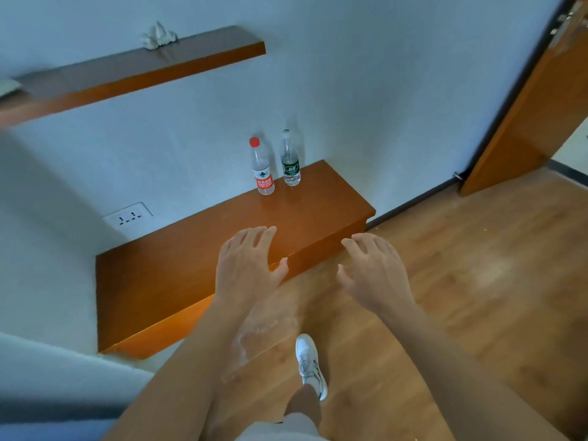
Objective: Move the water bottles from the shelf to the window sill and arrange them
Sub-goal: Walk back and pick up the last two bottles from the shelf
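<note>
The red-capped bottle [262, 168] wears a red label reading 农夫山泉. The writing on the green-labelled bottle [290, 160] just beside it is too small to read. Both stand upright on the lower shelf [159, 275] against the wall. The left hand [246, 265] and right hand [375, 272] hover nearby, each grip spread and holding nothing.

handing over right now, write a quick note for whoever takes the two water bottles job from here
Left hand: open, holds nothing, held out over the front edge of the lower shelf.
Right hand: open, holds nothing, beside it.
Red-capped bottle and green-labelled bottle: upright side by side at the shelf's back, by the wall.
Done: nothing yet.
Left: carry both to the window sill, not in view, and arrange them.
</note>
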